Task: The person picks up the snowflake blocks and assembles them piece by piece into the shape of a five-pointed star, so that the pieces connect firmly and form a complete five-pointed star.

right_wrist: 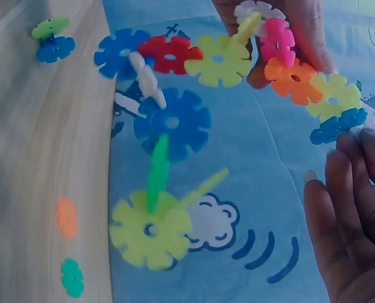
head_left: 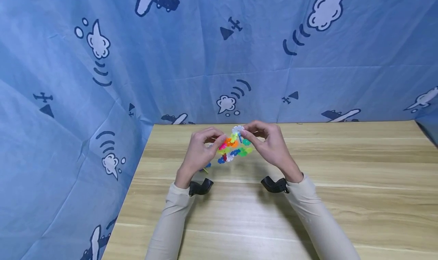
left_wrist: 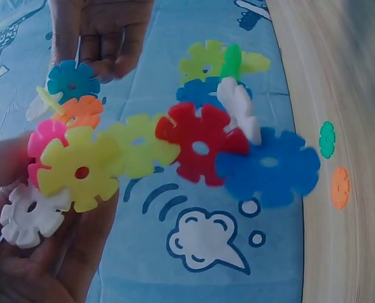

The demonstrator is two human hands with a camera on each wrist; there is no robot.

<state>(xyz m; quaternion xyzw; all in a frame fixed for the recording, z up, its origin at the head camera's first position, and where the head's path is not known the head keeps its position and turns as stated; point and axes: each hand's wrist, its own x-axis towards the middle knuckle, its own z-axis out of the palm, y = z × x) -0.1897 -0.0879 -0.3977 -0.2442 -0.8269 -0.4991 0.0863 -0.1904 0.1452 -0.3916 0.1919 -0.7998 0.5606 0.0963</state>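
A chain of interlocked plastic snowflake discs hangs between both hands, with a red disc (right_wrist: 167,55), an orange disc (right_wrist: 291,79) and several yellow, blue, white and green ones. My left hand (head_left: 202,149) grips it around a pink disc (left_wrist: 47,145), beside a white disc (left_wrist: 31,218). At the other end, my right hand (head_left: 272,144) pinches a white disc (head_left: 237,129) against a blue disc (right_wrist: 339,126); the fingertips partly hide this joint. From the left hand, the chain's loose part runs to a yellow-green disc (right_wrist: 151,230).
On the wooden table (head_left: 342,157) lie a loose orange disc (right_wrist: 67,218) and a green disc (right_wrist: 72,278). A joined pair, a green disc (right_wrist: 51,26) and a blue disc (right_wrist: 55,49), lies near the left wrist. Blue printed cloth (head_left: 191,54) rises behind the table.
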